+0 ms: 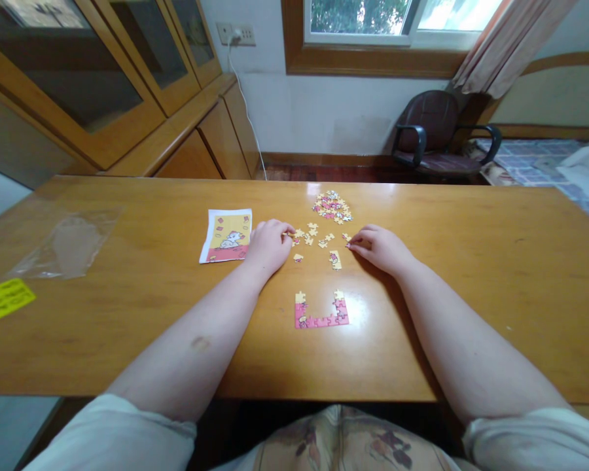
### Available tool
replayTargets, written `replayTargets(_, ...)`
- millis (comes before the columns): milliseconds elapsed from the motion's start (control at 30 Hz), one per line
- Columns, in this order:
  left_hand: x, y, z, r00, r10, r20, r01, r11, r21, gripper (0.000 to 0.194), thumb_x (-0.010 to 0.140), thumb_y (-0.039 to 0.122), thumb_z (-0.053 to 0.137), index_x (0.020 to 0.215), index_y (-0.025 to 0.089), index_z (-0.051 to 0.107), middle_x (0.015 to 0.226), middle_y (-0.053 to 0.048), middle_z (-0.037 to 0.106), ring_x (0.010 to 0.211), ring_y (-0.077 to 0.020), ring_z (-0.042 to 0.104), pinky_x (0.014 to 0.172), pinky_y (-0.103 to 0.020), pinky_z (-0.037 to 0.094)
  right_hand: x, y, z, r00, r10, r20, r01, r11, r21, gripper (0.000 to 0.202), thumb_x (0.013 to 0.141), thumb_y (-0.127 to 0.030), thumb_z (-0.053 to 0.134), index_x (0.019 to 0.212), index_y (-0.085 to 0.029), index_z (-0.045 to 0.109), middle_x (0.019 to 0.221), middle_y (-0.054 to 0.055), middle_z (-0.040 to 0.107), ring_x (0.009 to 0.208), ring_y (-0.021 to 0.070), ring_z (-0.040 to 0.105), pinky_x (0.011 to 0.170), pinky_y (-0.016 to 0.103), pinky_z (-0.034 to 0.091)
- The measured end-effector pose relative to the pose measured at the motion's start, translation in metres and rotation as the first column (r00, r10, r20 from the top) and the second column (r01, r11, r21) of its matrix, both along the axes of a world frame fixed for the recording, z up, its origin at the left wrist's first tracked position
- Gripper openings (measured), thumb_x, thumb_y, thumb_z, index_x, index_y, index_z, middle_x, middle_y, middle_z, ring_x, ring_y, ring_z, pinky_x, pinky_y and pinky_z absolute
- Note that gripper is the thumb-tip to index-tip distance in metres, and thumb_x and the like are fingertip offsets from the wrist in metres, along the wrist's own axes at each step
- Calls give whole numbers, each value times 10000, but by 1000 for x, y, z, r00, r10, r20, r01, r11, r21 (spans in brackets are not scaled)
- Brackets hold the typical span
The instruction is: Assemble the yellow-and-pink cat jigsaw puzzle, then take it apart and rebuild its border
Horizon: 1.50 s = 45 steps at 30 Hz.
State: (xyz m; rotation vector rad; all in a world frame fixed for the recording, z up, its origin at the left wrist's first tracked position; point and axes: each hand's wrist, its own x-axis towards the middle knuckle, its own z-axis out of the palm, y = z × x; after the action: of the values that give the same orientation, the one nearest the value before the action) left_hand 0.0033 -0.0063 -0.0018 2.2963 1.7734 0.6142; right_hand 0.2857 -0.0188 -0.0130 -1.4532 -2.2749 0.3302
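Note:
My left hand [269, 246] rests on the table with its fingertips closed on a small yellow puzzle piece, at the left edge of some loose yellow pieces [313, 229]. On the other side of them, my right hand [381, 248] pinches a small puzzle piece; its pattern is mostly hidden by the fingers. Nearer to me lies a joined U-shaped puzzle border [322, 322], pink along the bottom with yellow upper ends. A short joined yellow strip [336, 260] sits between the hands, and a single piece [298, 258] lies to its left.
Beyond the hands is a heap of pink and yellow pieces [332, 207]. The printed reference picture [230, 237] lies beside my left hand. A clear plastic bag [73, 243] and a yellow label [4, 301] are far left. An armchair [429, 134] stands behind the table [495, 261].

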Motion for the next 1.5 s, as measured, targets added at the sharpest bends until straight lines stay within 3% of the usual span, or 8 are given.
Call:
replayTargets(133,2,-1,-1,1000,-9,-22,9,1000,5,280,797,177,474,938,248,705,1000,-50,660,983,-247,544,915,-417,423,-6,-1,3,998,49,34,-52,994,97,218,875,-336,558,945,-198,711,899,86,659,853,217,612,794,346,477)
replayTargets(367,4,-3,-2,997,-71,-36,69,997,-41,314,824,225,482,1057,253,692,1085,-63,630,1029,-278,513,926,-455,410,-16,-5,4,983,137,121,-150,983,104,250,909,-318,501,1026,-216,697,994,89,672,906,232,569,839,395,414)
replayTargets(567,-1,2,-6,996,72,-44,-72,997,11,338,800,185,467,1049,257,685,1110,-48,648,1057,-272,525,946,-441,406,-13,-2,-1,996,45,77,-55,988,144,281,924,-331,469,958,-194,712,949,96,684,879,235,563,827,393,405)
replayTargets(833,1,2,-8,998,-52,-27,52,998,-24,377,799,153,428,1056,250,685,1183,-13,660,1127,-260,514,1003,-446,376,-12,-1,-3,999,45,5,-45,988,149,274,923,-336,480,910,-190,711,919,88,694,873,225,597,829,377,438)
replayTargets(1067,-4,3,-7,983,181,-16,-182,983,-22,417,781,146,465,1166,226,602,1172,-105,613,1117,-299,519,970,-472,398,-12,-1,-3,998,53,-18,-51,990,135,270,923,-340,483,891,-194,708,903,85,695,863,220,607,828,377,449)
replayTargets(1267,-4,4,-10,990,132,-55,-137,987,-85,354,832,191,476,1113,304,659,1134,-75,613,1091,-311,516,942,-478,398,-13,0,-3,998,56,-18,-53,989,138,263,920,-330,493,881,-184,708,889,90,694,854,216,609,824,362,454)
replayTargets(1500,-1,3,-6,967,176,-182,-194,978,-81,330,872,235,426,1084,283,674,1128,-59,641,1082,-297,531,918,-448,418,-13,0,-4,997,74,-25,-69,986,152,285,925,-340,480,843,-191,708,867,87,693,826,216,608,797,362,464)
